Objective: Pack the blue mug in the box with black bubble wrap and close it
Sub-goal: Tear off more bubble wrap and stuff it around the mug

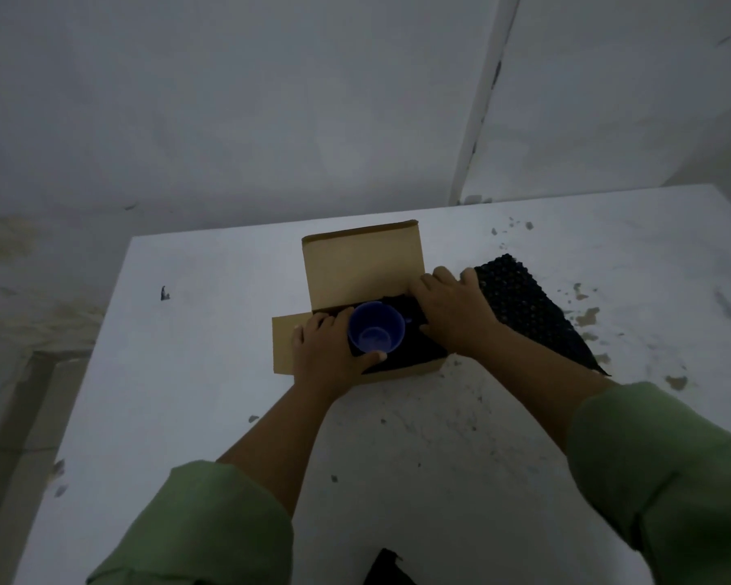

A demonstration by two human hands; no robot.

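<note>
head view: we see a brown cardboard box (357, 289) on a white, stained tabletop (186, 331), its lid flap standing up at the far side and a side flap lying flat to the left. inside it, on black bubble wrap (414, 352), the blue mug (375, 327) stands upright, mouth open to us. our left hand (326, 352) holds the mug, fingers round its left side and thumb at its near rim. our right hand (454, 312) lies flat, fingers spread, pressing the bubble wrap at the box's right edge. the sheet spills out over that edge onto the tabletop to the right. green sleeves (212, 529) cover both forearms. lighting is dim.
</note>
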